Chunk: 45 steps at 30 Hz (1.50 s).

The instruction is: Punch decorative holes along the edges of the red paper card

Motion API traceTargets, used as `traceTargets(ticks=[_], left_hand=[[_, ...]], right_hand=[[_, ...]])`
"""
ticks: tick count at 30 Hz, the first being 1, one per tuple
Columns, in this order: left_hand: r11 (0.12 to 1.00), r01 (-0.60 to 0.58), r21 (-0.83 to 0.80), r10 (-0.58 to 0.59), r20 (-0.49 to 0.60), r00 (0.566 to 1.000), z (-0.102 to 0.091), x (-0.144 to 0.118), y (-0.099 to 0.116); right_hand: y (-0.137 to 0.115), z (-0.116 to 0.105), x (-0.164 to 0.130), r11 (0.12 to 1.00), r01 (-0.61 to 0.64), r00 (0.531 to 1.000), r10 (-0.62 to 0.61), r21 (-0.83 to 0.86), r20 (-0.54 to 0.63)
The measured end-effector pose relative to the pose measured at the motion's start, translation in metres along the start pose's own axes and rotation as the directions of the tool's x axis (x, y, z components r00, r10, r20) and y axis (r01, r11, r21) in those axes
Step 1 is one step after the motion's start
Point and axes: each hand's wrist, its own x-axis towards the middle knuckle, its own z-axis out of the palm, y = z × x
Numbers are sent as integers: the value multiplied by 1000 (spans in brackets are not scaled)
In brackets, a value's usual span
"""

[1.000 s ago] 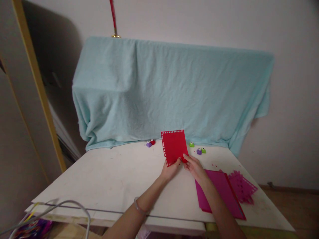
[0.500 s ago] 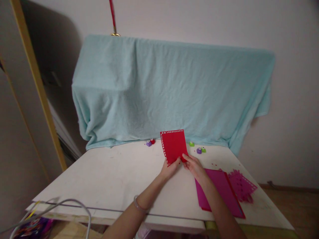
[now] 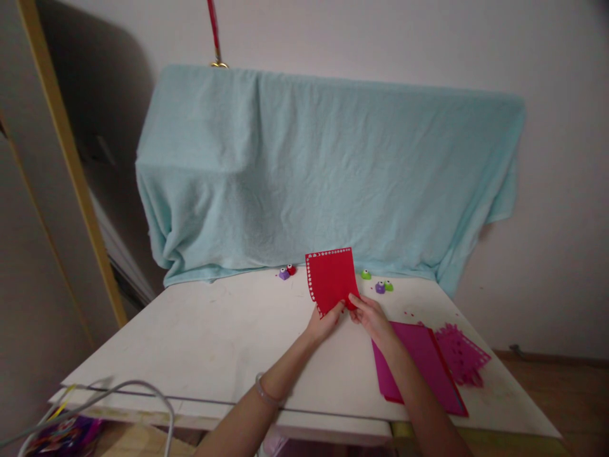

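A red sheet of paper (image 3: 333, 279) is held up over the table, slightly bent, with small punched holes along its top and left edges. My left hand (image 3: 325, 322) is closed on its lower edge, thumb in front. Close beside it, my right hand (image 3: 368, 315) pinches the lower right corner; whether a small red tool is also between those fingers I cannot make out. Under my right forearm lies a stack of magenta and red sheets (image 3: 419, 362). Beyond the paper stand small paper punches with eyes: purple (image 3: 284, 273), red (image 3: 291, 270), green (image 3: 366, 274), and another purple one (image 3: 380, 287) touching a green one (image 3: 389, 286).
Cut magenta paper (image 3: 460, 355), full of holes, lies right of the stack. Tiny red scraps dot the white table (image 3: 190, 343). A light blue cloth (image 3: 333, 171) hangs along the back. A grey cable (image 3: 143, 383) loops over the front left edge.
The red paper bows a little more at its left edge. Both hands keep nearly the same place and hold.
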Motion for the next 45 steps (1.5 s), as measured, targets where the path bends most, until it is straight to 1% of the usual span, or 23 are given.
traceTargets(ticks=[4,11,14,18,20,23,26,28,31,33,35,37,38,41,45], left_hand=[[1000,0,-18,0,6,1000,0,2,-3],[1000,10,-16,-9,29,1000,0,4,-12],[1000,20,-7,-20,33,999,0,3,-12],[1000,12,-15,-11,32,999,3,1,-11],[999,30,16,-31,49,998,4,-1,-7],[995,39,87,-50,121,991,4,-6,5],[997,-28,78,14,180,984,3,-9,22],[995,-83,61,67,227,972,3,-11,31],[989,-138,49,120,270,955,5,-12,35],[993,-106,47,89,268,959,7,-11,30],[998,-18,57,1,285,959,8,-10,23],[997,61,44,-72,331,941,9,-7,17],[996,84,21,-86,359,929,9,-6,15],[991,108,-77,-68,409,910,9,-3,14],[988,115,-108,-59,423,904,6,0,15]], right_hand=[[2,-1,0,1000,-18,999,18,-10,-27],[2,-2,2,998,1,998,-5,-69,-66],[1,-2,3,991,19,996,-29,-131,-79],[1,-4,2,981,66,995,-78,-183,-63],[2,-5,2,979,75,994,-89,-187,-67],[3,-8,3,979,91,991,-107,-182,-80],[4,-9,5,982,108,989,-122,-157,-83],[5,-8,4,983,109,991,-120,-149,-64],[6,-3,2,978,129,991,-132,-161,-3],[8,1,1,974,159,987,-154,-162,42],[10,4,0,971,176,983,-164,-161,83],[12,4,-1,967,184,980,-167,-175,110],[12,4,-1,964,187,979,-168,-187,115],[13,5,-2,957,198,978,-178,-211,111],[11,10,-6,961,207,975,-189,-181,115]])
